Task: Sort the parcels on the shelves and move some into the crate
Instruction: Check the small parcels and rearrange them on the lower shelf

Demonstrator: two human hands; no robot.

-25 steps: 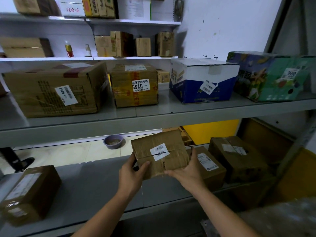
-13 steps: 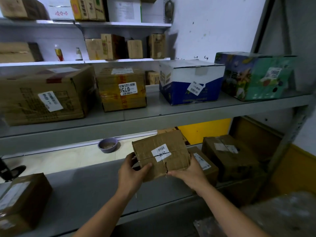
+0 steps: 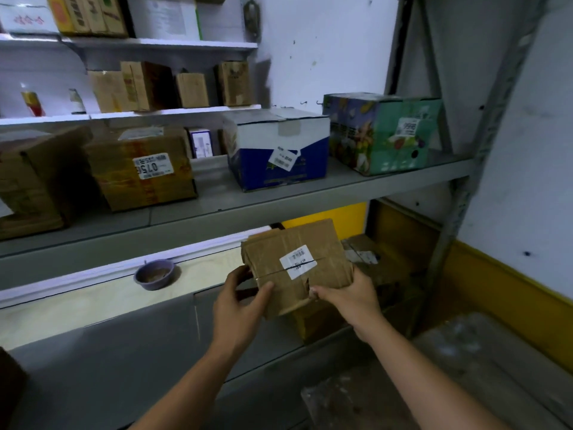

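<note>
Both hands, left and right, have fingers curled around a parcel lifted off the shelf, guessing it's crate-bound next.

held parcel with label print too blurred to read, large brown box cut off at left edge, lower-shelf boxes partly hidden behind it

A small purple bowl with brownish contents stands upright on the pale tiled floor, just beside the white skirting strip at the floor's far edge. The white wall is scuffed and spotted, with a yellow band along its bottom edge at the right and a dark object hanging near its top edge. A red-labelled bottle and a smaller pale bottle stand upright and apart at far left, their labels too blurred to read.
</note>
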